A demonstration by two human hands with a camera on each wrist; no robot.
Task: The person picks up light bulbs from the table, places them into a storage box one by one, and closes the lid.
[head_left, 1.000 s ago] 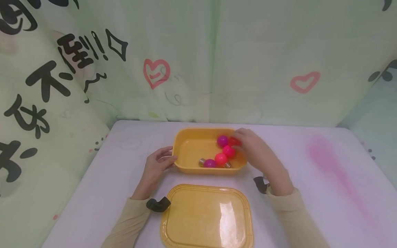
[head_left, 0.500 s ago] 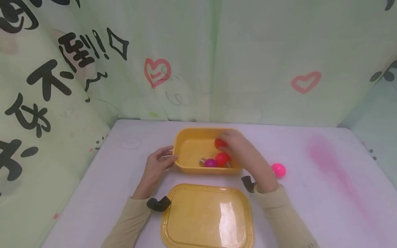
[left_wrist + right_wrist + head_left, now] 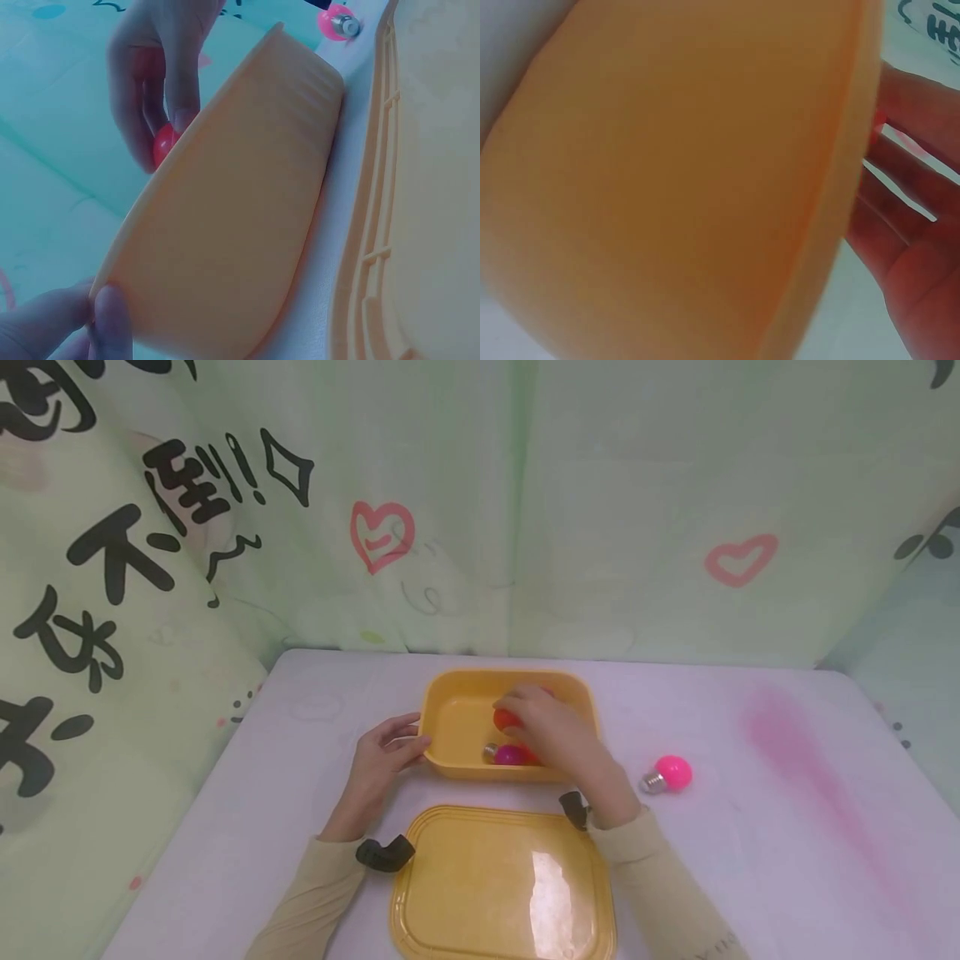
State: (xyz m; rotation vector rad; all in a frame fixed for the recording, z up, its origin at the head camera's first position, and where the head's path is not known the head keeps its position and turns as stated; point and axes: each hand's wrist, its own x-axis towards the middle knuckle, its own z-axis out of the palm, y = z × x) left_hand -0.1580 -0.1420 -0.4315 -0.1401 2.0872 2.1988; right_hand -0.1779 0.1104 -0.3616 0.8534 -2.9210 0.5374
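Observation:
My left hand (image 3: 381,764) grips the near-left end of a yellow plastic box (image 3: 453,718), thumb outside and fingers at the rim. In the left wrist view its thumb (image 3: 112,319) presses the box wall. My right hand (image 3: 555,735) reaches into the box and holds a red toy light bulb (image 3: 506,719) between thumb and fingers. The same red bulb (image 3: 163,146) shows just past the rim in the left wrist view. A purple bulb (image 3: 512,755) with a silver screw base lies inside by the near wall. Other bulbs there are mostly hidden by my right hand.
A pink bulb (image 3: 673,772) with a silver base lies on the white table right of the box. In front of the box lies a flat yellow lid (image 3: 495,885). Behind the table hangs a pale green curtain (image 3: 600,527) with drawings.
My right hand has moved left within the box, and the red bulb has shifted with it. The pink bulb on the table has come into view from behind the right arm. My left hand stays put.

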